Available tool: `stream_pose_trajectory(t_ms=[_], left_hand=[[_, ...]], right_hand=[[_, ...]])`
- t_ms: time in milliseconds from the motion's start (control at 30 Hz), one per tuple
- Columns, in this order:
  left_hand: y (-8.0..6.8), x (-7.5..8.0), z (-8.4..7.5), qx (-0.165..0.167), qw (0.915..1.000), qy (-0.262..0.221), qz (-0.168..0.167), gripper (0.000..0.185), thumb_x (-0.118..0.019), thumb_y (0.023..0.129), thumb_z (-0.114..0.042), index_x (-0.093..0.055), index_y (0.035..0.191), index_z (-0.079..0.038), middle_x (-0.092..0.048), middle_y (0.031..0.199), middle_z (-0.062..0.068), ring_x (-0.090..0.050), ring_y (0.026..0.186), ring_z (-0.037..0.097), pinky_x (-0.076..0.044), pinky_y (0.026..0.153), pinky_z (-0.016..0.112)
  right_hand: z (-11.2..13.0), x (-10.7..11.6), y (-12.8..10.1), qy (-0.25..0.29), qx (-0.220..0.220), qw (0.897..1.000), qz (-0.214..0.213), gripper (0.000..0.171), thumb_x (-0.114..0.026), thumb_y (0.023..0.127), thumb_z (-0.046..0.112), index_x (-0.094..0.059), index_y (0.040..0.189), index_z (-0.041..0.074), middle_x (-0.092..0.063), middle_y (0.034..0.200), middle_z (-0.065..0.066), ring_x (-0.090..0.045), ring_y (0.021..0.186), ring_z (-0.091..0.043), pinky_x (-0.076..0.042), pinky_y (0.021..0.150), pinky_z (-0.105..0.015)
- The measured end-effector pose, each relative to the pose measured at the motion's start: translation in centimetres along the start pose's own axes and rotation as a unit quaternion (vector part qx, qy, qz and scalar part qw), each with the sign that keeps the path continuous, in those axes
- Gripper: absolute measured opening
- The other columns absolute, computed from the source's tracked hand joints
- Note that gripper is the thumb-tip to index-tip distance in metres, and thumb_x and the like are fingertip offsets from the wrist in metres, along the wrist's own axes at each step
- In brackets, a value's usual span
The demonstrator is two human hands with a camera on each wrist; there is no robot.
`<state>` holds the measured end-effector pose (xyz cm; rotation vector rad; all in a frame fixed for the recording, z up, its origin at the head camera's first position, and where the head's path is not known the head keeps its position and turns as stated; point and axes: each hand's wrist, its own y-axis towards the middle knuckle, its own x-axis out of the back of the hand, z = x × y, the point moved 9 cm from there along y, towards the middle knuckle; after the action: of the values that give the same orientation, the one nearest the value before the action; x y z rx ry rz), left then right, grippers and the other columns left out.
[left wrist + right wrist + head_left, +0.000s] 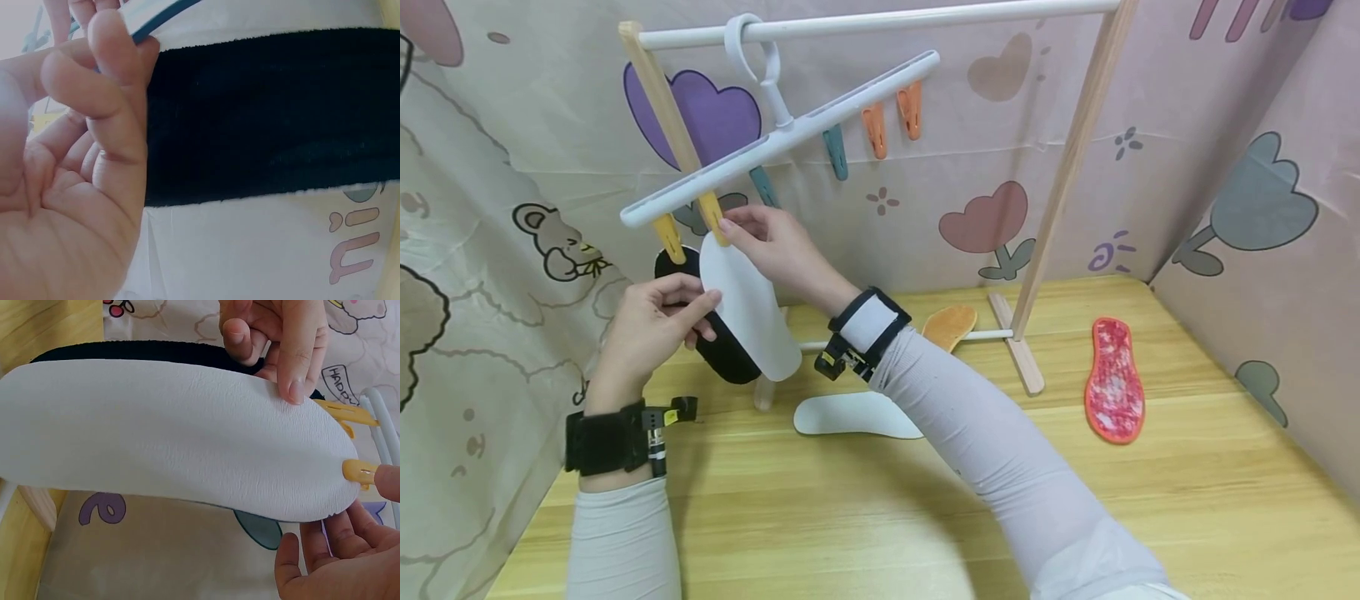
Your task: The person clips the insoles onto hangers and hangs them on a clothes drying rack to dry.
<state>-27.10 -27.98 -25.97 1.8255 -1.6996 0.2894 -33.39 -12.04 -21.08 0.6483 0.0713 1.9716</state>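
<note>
A white insole (748,312) (175,437) hangs toe-up from a yellow clip (711,212) (356,470) on the tilted white clip hanger (820,112). Behind it a black insole (726,358) (269,119) (144,350) hangs from a second yellow clip (668,237). My right hand (775,246) (325,556) pinches the yellow clip at the white insole's top. My left hand (658,321) (81,156) (281,337) pinches the white insole's left edge, thumb in front and fingers curled behind.
The hanger hooks over the white rail (880,21) of a wooden-legged rack (1067,183). Teal (835,152) and orange (874,129) clips hang free. On the wooden table (1187,500) lie a white insole (850,414), an orange insole (950,325) and a red patterned insole (1116,379). Patterned cloth walls enclose three sides.
</note>
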Motion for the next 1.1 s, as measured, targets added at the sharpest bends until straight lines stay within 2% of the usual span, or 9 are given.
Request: stream_pose_trajectory(t_ms=[267, 467, 633, 833, 1100], left_hand=[[-0.1, 0.2, 0.5, 0.006, 0.9997, 0.018, 0.016, 0.029, -0.071, 0.106, -0.029, -0.071, 0.117, -0.002, -0.074, 0.082, -0.017, -0.072, 0.063, 0.015, -0.057, 0.056, 0.023], [-0.2, 0.0, 0.8, 0.02, 0.9986, 0.037, 0.031, 0.03, -0.069, 0.107, -0.031, -0.07, 0.117, -0.002, -0.076, 0.084, -0.015, -0.073, 0.065, 0.016, -0.058, 0.058, 0.025], [-0.2, -0.2, 0.9, 0.017, 0.9978, 0.049, 0.041, 0.03, -0.068, 0.108, -0.03, -0.07, 0.117, -0.002, -0.076, 0.085, -0.015, -0.073, 0.066, 0.015, -0.058, 0.058, 0.025], [-0.2, -0.1, 0.9, 0.016, 0.9975, 0.054, 0.043, 0.03, -0.068, 0.108, -0.031, -0.07, 0.117, -0.002, -0.077, 0.088, -0.015, -0.073, 0.066, 0.014, -0.058, 0.058, 0.026], [-0.4, 0.1, 1.2, 0.029, 0.9978, 0.047, 0.038, 0.032, -0.068, 0.107, -0.033, -0.069, 0.118, -0.002, -0.077, 0.09, -0.019, -0.074, 0.066, 0.01, -0.059, 0.059, 0.026]], right_hand=[[-0.7, 0.1, -0.6, -0.005, -0.006, 1.0, 0.018, 0.042, -0.053, 0.115, 0.03, -0.06, 0.148, 0.006, -0.07, 0.142, -0.011, -0.07, 0.123, -0.018, -0.059, 0.093, -0.021], [-1.5, 0.2, -0.8, -0.013, -0.002, 1.0, 0.02, 0.043, -0.055, 0.114, 0.03, -0.06, 0.148, 0.004, -0.071, 0.142, -0.012, -0.07, 0.125, -0.021, -0.059, 0.096, -0.024], [-2.2, 0.6, -1.1, -0.02, -0.008, 1.0, 0.011, 0.042, -0.057, 0.113, 0.029, -0.061, 0.146, 0.004, -0.07, 0.143, -0.013, -0.07, 0.128, -0.022, -0.059, 0.101, -0.027], [-3.1, 1.0, -1.5, -0.019, -0.01, 1.0, 0.008, 0.042, -0.058, 0.112, 0.029, -0.062, 0.146, 0.005, -0.069, 0.145, -0.012, -0.068, 0.131, -0.023, -0.058, 0.106, -0.029], [-4.0, 1.6, -2.1, -0.011, -0.018, 1.0, 0.014, 0.04, -0.057, 0.113, 0.029, -0.063, 0.145, 0.006, -0.068, 0.145, -0.011, -0.067, 0.132, -0.022, -0.057, 0.106, -0.028]])
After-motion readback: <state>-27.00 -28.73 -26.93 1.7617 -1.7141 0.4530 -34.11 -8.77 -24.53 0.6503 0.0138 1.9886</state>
